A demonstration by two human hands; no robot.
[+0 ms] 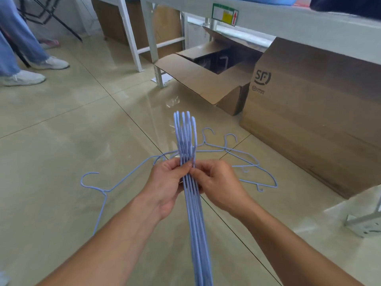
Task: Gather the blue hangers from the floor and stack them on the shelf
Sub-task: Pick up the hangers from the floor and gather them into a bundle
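Both hands meet in the near middle of the view: the left hand (167, 182) wraps its fingers around a bundle of blue hangers (188, 153), and the right hand (218, 182) pinches the same bundle from the other side, thumb and fingertips pressing the wires flat together. Held edge-on like this, hooks pointing away, the hangers nest into one thin sheaf, probably so they will stack neatly. More remain on the tiled floor (61, 124): one loose hanger (103, 189) lies to the left, and a few overlapping floor hangers (243, 159) to the right, near the cardboard box (319, 124). The shelf (288, 19) runs along the far right, above the boxes.
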